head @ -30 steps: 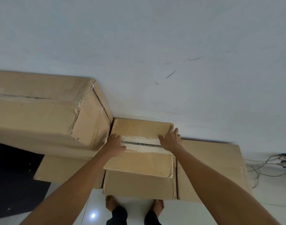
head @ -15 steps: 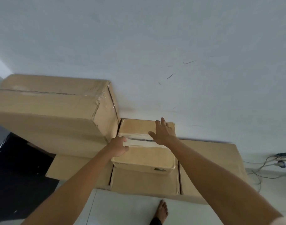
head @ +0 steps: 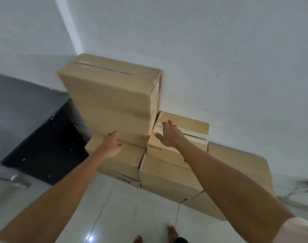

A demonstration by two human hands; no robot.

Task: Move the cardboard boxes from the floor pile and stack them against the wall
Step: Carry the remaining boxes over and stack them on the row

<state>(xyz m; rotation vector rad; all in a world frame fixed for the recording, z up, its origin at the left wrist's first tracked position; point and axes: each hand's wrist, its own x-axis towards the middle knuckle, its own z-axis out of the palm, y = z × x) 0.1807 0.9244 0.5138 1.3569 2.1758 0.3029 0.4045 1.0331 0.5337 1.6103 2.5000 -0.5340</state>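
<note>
Well, the small cardboard box (head: 193,128) sits on a lower box (head: 167,176), against the wall (head: 219,67), just beside the big box (head: 111,95). My right hand (head: 170,136) lies over its taped top, fingers (head: 170,122) spread apart; my left hand (head: 111,145) hovers loosely curled, holding nothing. It looks light, stiff, slightly dented; I'd grip its 2 side edges.

I'm counting five cardboard boxes (head: 111,95) here, two hands (head: 169,135) out front, two bare feet (head: 172,232) below.
</note>
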